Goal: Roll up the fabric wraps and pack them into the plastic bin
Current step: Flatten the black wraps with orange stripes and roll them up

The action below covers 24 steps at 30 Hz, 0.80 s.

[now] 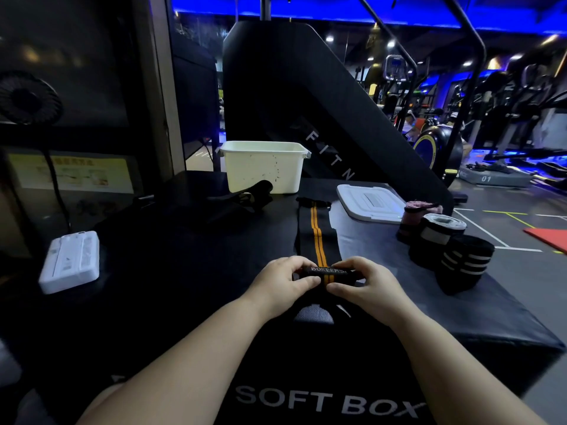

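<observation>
A black wrap with two orange stripes (316, 234) lies stretched away from me on the black soft box (214, 271). Its near end is rolled into a small tube with white lettering. My left hand (283, 282) and my right hand (365, 285) both pinch that rolled end, thumbs underneath. The white plastic bin (264, 167) stands open at the far edge; I cannot see inside it. Three rolled wraps stand at the right: a pink one (412, 217), a grey-white one (435, 237) and a black one with white stripes (463, 262).
The bin's white lid (369, 202) lies flat right of the stretched wrap. Loose black wraps or straps (245, 199) lie in front of the bin. A white flat device (72, 260) rests at the left. Gym machines fill the background; the box edge drops off at right.
</observation>
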Motion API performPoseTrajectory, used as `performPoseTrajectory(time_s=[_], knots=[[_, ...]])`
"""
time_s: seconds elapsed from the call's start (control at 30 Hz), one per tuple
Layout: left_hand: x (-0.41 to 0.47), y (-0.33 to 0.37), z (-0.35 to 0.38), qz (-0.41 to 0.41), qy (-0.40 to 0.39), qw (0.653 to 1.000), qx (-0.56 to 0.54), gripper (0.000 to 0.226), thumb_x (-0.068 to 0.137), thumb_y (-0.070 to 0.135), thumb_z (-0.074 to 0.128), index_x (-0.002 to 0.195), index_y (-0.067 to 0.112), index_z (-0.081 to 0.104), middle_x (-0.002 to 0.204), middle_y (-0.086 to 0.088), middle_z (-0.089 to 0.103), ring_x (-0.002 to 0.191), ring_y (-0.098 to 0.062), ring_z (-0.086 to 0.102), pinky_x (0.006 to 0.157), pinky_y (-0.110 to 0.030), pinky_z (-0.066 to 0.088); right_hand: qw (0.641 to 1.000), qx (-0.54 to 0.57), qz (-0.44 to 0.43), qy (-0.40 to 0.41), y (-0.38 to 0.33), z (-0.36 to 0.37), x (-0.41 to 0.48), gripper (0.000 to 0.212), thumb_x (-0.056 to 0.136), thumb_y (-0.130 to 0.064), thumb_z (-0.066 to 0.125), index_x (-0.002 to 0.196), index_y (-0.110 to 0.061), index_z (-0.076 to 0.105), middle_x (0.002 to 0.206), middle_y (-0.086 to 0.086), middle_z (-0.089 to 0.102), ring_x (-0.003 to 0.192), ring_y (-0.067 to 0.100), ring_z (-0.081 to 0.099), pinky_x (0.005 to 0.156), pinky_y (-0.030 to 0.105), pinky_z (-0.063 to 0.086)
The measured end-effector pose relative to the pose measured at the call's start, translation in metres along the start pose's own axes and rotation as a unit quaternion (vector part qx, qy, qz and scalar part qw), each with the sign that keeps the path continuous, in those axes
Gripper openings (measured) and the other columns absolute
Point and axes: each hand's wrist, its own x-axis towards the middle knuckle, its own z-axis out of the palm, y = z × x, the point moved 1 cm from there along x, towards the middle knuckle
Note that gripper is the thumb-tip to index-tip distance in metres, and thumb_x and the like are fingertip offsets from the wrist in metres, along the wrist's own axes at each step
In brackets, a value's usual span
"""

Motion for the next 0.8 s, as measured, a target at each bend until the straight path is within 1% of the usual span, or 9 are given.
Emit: performPoseTrajectory(time_s=[0.07,0.13,0.2,0.3,0.4,0.47,0.57,0.73,0.8], knots=[[0.001,0.000,0.000,-0.003,0.004,1.000,0.000,0.018,0.090,0.034,0.066,0.106,0.025,0.069,0.098,0.011,0.060,0.093,-0.008,0.056,0.076,-0.014,0.042,1.000,-0.001,-0.019,0.007,-0.002,-0.001,0.000,0.026,0.072,-0.030,0.084,0.083,-0.042,0.065,0.095,-0.011,0.065,0.088,-0.001,0.060,0.075,0.010,0.045],[0.001,0.001,-0.001,-0.014,0.000,1.000,-0.003,0.018,0.092,0.036,0.063,0.104,0.024,0.069,0.096,0.012,0.059,0.092,-0.006,0.056,0.074,-0.012,0.040,1.000,-0.001,-0.026,0.013,-0.003,-0.001,0.000,0.023,0.074,-0.031,0.082,0.077,-0.043,0.063,0.096,-0.013,0.063,0.090,-0.005,0.057,0.073,0.006,0.041],[0.003,0.001,0.000,-0.029,-0.007,1.000,-0.011,0.021,0.094,0.040,0.059,0.101,0.023,0.069,0.095,0.012,0.059,0.092,-0.008,0.057,0.078,-0.018,0.044,1.000,-0.007,-0.011,0.011,-0.004,-0.001,-0.001,0.017,0.076,-0.038,0.079,0.075,-0.042,0.062,0.091,-0.012,0.064,0.087,-0.004,0.058,0.070,0.009,0.040],[0.005,0.000,0.001,-0.040,-0.011,0.999,0.011,0.029,0.096,0.045,0.053,0.084,0.022,0.064,0.094,0.006,0.058,0.093,-0.014,0.057,0.086,-0.034,0.048,1.000,-0.001,0.013,0.008,-0.002,0.000,0.000,0.016,0.078,-0.044,0.076,0.075,-0.034,0.064,0.082,-0.010,0.066,0.081,0.003,0.061,0.069,0.020,0.044],[0.005,0.002,0.001,-0.056,-0.009,0.998,0.025,0.045,0.098,0.048,0.047,0.087,0.008,0.064,0.096,0.000,0.059,0.094,-0.019,0.057,0.090,-0.041,0.047,1.000,-0.016,0.015,0.006,-0.002,0.002,0.000,0.019,0.080,-0.049,0.072,0.080,-0.031,0.064,0.082,-0.010,0.067,0.082,0.007,0.061,0.075,0.029,0.047],[0.003,0.005,0.001,-0.063,-0.012,0.997,0.034,0.051,0.099,0.049,0.043,0.089,0.003,0.062,0.093,-0.002,0.059,0.091,-0.021,0.057,0.086,-0.042,0.047,0.999,-0.029,0.012,0.003,-0.001,0.002,-0.001,0.016,0.083,-0.052,0.066,0.085,-0.037,0.061,0.084,-0.016,0.066,0.087,0.005,0.059,0.079,0.029,0.046],[-0.001,0.009,0.002,-0.063,-0.007,0.996,0.061,0.052,0.101,0.049,0.038,0.079,0.006,0.056,0.084,0.002,0.054,0.088,-0.020,0.053,0.081,-0.038,0.042,0.999,-0.037,-0.003,-0.021,-0.002,0.002,-0.003,0.010,0.088,-0.052,0.059,0.088,-0.054,0.050,0.089,-0.026,0.062,0.094,0.004,0.058,0.086,0.028,0.045],[-0.004,0.010,0.003,-0.067,0.002,0.996,0.053,0.055,0.102,0.050,0.031,0.079,0.007,0.056,0.093,-0.002,0.061,0.098,-0.022,0.055,0.090,-0.040,0.045,0.997,-0.039,-0.008,-0.067,0.002,0.000,-0.003,0.017,0.088,-0.054,0.060,0.100,-0.053,0.048,0.103,-0.019,0.064,0.103,0.009,0.059,0.095,0.034,0.045],[-0.004,0.013,0.003,-0.065,0.003,0.996,0.062,0.053,0.103,0.048,0.030,0.070,0.013,0.051,0.097,-0.007,0.062,0.101,-0.025,0.055,0.091,-0.041,0.044,0.996,-0.040,-0.005,-0.078,0.003,-0.001,-0.003,0.025,0.087,-0.055,0.062,0.106,-0.053,0.046,0.106,-0.016,0.063,0.102,0.011,0.059,0.095,0.035,0.046]])
